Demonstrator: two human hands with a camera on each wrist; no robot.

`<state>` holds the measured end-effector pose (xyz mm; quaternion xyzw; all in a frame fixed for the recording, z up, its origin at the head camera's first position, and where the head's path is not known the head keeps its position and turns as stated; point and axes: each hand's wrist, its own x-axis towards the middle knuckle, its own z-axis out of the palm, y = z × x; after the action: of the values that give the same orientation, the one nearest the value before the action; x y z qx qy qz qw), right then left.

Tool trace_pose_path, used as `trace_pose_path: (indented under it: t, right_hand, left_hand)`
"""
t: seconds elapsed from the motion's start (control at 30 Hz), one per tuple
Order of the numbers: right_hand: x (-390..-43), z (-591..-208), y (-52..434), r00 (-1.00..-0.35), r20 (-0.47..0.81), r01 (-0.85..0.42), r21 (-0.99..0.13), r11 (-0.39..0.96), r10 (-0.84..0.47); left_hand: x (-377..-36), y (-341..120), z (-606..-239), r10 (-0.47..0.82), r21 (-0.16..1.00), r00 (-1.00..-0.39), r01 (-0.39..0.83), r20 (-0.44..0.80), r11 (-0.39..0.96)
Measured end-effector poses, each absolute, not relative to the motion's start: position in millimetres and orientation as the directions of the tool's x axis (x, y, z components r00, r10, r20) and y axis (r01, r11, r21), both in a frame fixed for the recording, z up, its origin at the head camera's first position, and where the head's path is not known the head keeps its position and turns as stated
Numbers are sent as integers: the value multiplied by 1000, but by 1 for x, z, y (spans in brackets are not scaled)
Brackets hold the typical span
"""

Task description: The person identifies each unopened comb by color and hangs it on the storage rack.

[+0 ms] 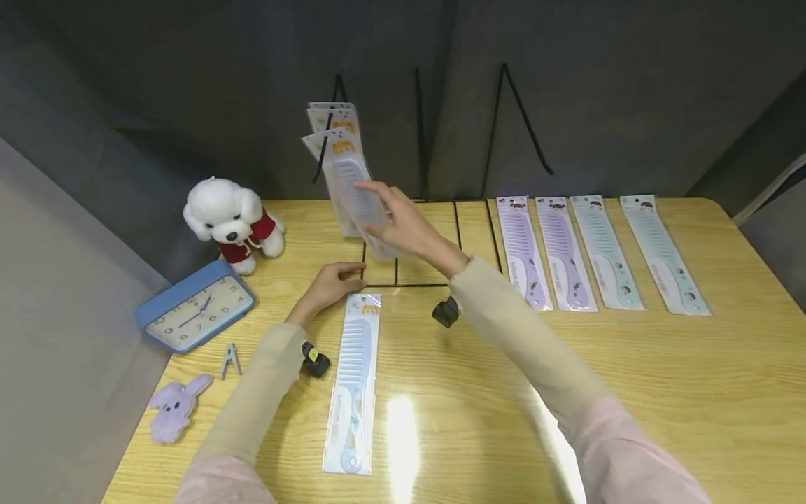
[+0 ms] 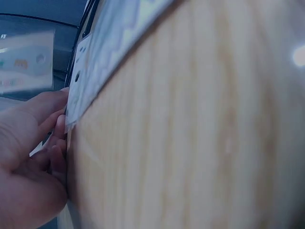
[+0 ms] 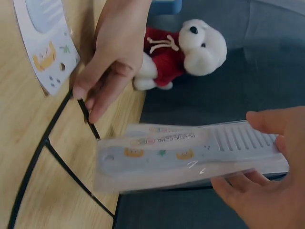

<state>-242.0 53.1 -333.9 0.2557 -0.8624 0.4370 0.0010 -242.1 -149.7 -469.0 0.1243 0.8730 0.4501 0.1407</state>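
Note:
My right hand (image 1: 409, 224) grips a blue comb in a clear packet (image 1: 352, 185) by its edges. The packet's top is at the left prong of a black wire rack (image 1: 434, 285), in front of other packets; whether the prong passes through its hole I cannot tell. In the right wrist view the comb (image 3: 167, 155) lies between thumb and fingers. My left hand (image 1: 327, 285) pinches the rack's base wire at its left side, as the right wrist view shows. Just before the rack a packaged blue comb (image 1: 352, 385) lies flat on the table, near my left fingers.
Packaged purple combs (image 1: 522, 252) and green combs (image 1: 607, 252) lie in a row at right. To the left are a white plush dog (image 1: 223, 213), a blue clock (image 1: 198, 308), a grey clip (image 1: 231, 360) and a purple rabbit figure (image 1: 176, 409). Two more rack prongs (image 1: 529, 119) rise behind.

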Motion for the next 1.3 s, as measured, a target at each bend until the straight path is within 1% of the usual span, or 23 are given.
trace_pose_path:
  t: [0.3,0.53,0.67,0.77,0.87,0.93,1.1,1.2,1.3]
  right_hand:
    - [-254,-333,49,-889,128,-355,-798,487,-440]
    - [-253,-334,46,-883,64,-319,-809,493,-466]
    - [-248,-337,47,-878,60,-317,-817,481,-476]
    - [-243,-343,50,-873,103,-341,-827,447,-477]
    - [-232,-352,55,-873,137,-354,-837,416,-468]
    - [-220,-360,59,-876,126,-341,-845,412,-467]
    - [-184,-386,67,-871,-4,-247,-860,446,-491]
    - [-163,-401,69,-843,-82,-214,-855,472,-531]
    - [-144,-413,68,-806,-141,-229,-822,522,-575]
  left_hand:
    - [-241,-150,-467,342,821,-926,70,-157,567]
    - [-242,-150,-468,347,837,-926,70,-148,543]
    - [-242,-150,-469,346,830,-927,76,-146,553]
    - [-242,-150,-469,345,826,-928,83,-139,558]
    - [-242,-150,-469,344,821,-929,91,-133,563]
    - [-242,-150,-470,341,816,-931,94,-132,571]
    - [-242,-150,-470,330,812,-934,84,-137,577]
    - [-242,-149,-470,330,811,-934,86,-137,579]
    - [-242,-150,-469,328,806,-936,94,-129,584]
